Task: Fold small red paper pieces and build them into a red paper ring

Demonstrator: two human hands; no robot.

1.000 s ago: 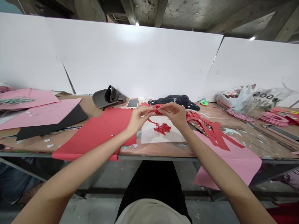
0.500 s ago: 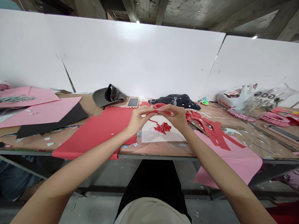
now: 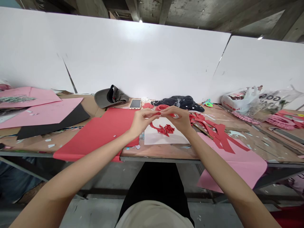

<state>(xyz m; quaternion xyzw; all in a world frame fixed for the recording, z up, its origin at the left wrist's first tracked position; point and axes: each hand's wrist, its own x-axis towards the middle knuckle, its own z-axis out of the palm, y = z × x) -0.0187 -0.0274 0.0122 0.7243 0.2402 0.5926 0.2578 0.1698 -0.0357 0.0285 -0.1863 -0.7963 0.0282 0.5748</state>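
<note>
My left hand (image 3: 144, 119) and my right hand (image 3: 177, 117) meet fingertip to fingertip above a white sheet of paper (image 3: 152, 138). Between them they pinch a small red paper strip (image 3: 158, 113), mostly covered by the fingers. Both hands are closed on it. Below the fingers, a pile of folded red paper pieces (image 3: 166, 129) lies on the white sheet, and a thin red curved length runs from it up toward my left hand. Cut red paper strips (image 3: 219, 134) are heaped to the right of my right hand. A large red paper sheet (image 3: 99, 133) lies left of the white one.
Behind the hands are a phone (image 3: 135, 104), a grey cap (image 3: 110, 97) and a dark patterned cloth (image 3: 182, 103). Pink paper (image 3: 228, 164) overhangs the front edge at right. Plastic bags (image 3: 242, 99) and a second phone (image 3: 286, 135) are farther right. White boards (image 3: 142, 60) stand behind the table.
The thin red length below my left hand now hangs lower, in a curve that reaches the folded pile. Both hands stay in nearly the same place.
</note>
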